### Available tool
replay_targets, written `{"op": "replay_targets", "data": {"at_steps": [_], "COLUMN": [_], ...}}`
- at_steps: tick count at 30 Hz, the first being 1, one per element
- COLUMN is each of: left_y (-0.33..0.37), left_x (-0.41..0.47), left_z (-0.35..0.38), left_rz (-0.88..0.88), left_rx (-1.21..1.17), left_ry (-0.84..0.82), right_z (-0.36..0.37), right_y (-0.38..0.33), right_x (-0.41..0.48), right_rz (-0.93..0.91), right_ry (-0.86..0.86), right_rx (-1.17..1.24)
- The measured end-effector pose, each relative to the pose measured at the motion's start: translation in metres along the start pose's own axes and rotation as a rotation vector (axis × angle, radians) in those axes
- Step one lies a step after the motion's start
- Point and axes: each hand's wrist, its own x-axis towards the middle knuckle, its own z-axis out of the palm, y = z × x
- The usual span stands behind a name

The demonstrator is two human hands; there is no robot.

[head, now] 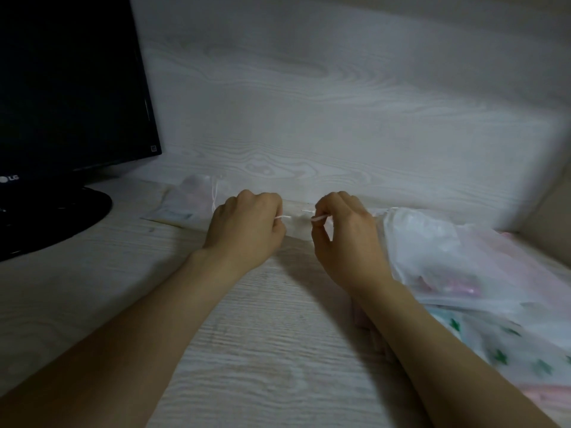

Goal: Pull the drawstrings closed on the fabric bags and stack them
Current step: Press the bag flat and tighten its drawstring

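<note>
Monitor (71, 88) left on table (247, 350) | single bag (194, 197) right of it, by wall (340, 103) | drawstring bag (298, 225) centre, between left hand (247, 230) and right hand (346, 239) | bag pile (463, 257) right

Dim, greyish light, low in contrast; the wall (340, 103) is palest in a patch at the right and darkens toward the black monitor (68, 88). Soft shadows lie on the counter (262, 350) under the left hand (247, 230) and right hand (346, 239), and the near forearms are dusky. The drawstring (320, 216) shows as thin white streaks. Blur smears the sheer bags (448, 251) at right; the wide lens bends lines at the edges.
</note>
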Motion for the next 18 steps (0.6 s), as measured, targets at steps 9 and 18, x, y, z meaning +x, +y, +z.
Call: {"op": "replay_targets", "data": {"at_steps": [9,18], "left_y": [-0.004,0.004], "left_x": [0.002,0.002], "left_z": [0.001,0.012], "left_rz": [0.007,-0.02], "left_rx": [-0.129,-0.568], "left_ry": [0.117,0.025], "right_z": [0.002,-0.005], "right_y": [0.0,-0.004], "right_x": [-0.007,-0.006], "right_rz": [-0.016,0.059], "right_ry": [-0.418,-0.542], "right_rx": [0.106,0.096]}}
